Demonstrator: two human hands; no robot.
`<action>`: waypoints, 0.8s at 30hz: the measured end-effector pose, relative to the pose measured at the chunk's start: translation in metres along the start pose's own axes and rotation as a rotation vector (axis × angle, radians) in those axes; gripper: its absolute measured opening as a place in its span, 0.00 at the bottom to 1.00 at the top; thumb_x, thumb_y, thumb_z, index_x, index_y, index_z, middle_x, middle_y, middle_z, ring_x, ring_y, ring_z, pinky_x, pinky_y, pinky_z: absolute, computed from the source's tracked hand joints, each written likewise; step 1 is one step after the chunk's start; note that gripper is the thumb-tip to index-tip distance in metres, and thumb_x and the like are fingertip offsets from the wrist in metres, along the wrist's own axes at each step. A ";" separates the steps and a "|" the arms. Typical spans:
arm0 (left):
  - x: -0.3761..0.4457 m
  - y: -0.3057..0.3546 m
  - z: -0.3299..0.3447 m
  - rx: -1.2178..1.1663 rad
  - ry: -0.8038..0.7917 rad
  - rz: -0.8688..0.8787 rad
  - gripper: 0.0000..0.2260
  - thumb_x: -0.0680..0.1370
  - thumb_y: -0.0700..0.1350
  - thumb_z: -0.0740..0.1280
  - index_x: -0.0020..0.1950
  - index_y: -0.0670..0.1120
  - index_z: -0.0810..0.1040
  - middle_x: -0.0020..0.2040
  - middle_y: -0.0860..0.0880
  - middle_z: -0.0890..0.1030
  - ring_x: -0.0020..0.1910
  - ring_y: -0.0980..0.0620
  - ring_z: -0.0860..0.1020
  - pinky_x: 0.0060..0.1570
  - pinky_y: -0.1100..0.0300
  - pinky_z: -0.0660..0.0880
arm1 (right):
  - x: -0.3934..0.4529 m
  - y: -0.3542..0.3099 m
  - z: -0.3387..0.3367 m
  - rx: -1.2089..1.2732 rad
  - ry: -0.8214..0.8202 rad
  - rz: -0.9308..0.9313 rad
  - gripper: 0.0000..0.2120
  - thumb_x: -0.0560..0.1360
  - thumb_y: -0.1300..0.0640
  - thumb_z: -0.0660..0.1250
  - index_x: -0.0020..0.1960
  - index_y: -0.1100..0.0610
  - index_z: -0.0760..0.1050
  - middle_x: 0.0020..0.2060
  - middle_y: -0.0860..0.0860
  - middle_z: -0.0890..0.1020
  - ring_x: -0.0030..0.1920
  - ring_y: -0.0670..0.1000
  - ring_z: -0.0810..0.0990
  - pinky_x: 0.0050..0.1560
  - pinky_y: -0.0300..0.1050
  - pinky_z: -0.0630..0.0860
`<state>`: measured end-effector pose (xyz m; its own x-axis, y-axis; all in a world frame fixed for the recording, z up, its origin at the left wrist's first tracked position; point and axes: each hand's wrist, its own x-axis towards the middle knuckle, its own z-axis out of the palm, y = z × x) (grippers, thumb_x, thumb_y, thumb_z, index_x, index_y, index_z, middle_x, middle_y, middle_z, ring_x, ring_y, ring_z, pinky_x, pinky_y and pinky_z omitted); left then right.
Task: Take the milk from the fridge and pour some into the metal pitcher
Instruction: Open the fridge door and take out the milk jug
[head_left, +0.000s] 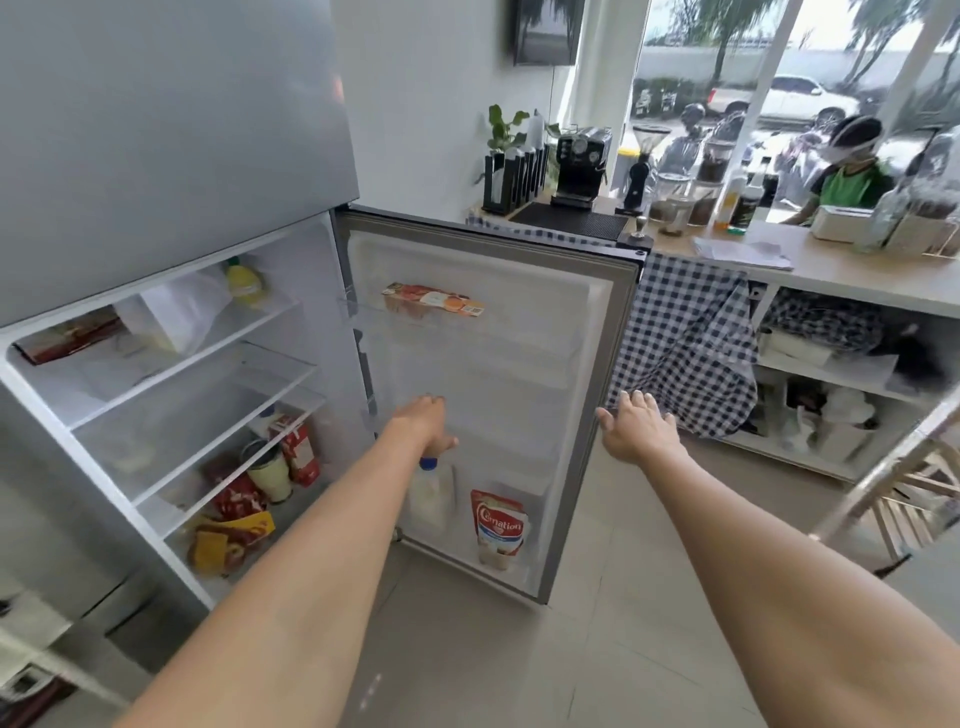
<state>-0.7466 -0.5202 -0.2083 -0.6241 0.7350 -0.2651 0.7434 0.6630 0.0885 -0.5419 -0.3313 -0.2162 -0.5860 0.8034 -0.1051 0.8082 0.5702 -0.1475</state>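
The fetching step is in hand. The fridge door (488, 374) stands open; one milk bottle (428, 496) with a blue cap sits in its bottom rack, at about 9 o'clock from the single Carnation pouch (500, 527). The left hand (422, 423) hangs just above the cap, grip loosely spread, holding nothing. The right hand (636, 426), fingers spread, rests at the door's edge. Next, the left hand must close round the bottle's neck and lift. No metal pitcher can be made out.

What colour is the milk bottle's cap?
Blue; the milk bottle's cap shows in the head view, just under the left hand.
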 end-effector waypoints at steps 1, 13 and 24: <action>0.000 -0.007 0.001 0.012 0.011 -0.005 0.33 0.78 0.55 0.63 0.77 0.41 0.57 0.76 0.43 0.60 0.74 0.44 0.61 0.71 0.50 0.63 | -0.001 -0.007 0.007 0.002 -0.015 -0.004 0.28 0.81 0.44 0.47 0.75 0.61 0.56 0.76 0.58 0.58 0.77 0.56 0.52 0.72 0.60 0.55; 0.026 -0.071 0.068 0.000 -0.108 -0.115 0.34 0.78 0.56 0.62 0.78 0.41 0.53 0.78 0.43 0.54 0.77 0.45 0.54 0.74 0.47 0.58 | 0.009 -0.090 0.114 0.045 -0.269 -0.136 0.28 0.81 0.46 0.50 0.75 0.60 0.57 0.74 0.58 0.62 0.75 0.57 0.58 0.71 0.58 0.57; 0.080 -0.121 0.137 -0.080 -0.211 -0.136 0.33 0.79 0.54 0.60 0.78 0.43 0.51 0.79 0.44 0.52 0.78 0.47 0.52 0.74 0.48 0.56 | 0.050 -0.141 0.213 0.008 -0.438 -0.215 0.27 0.80 0.46 0.51 0.75 0.58 0.54 0.75 0.57 0.61 0.75 0.57 0.58 0.71 0.55 0.58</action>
<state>-0.8538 -0.5609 -0.3721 -0.6466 0.5979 -0.4738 0.6292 0.7691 0.1118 -0.6974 -0.4080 -0.4101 -0.7106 0.5192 -0.4748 0.6667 0.7125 -0.2187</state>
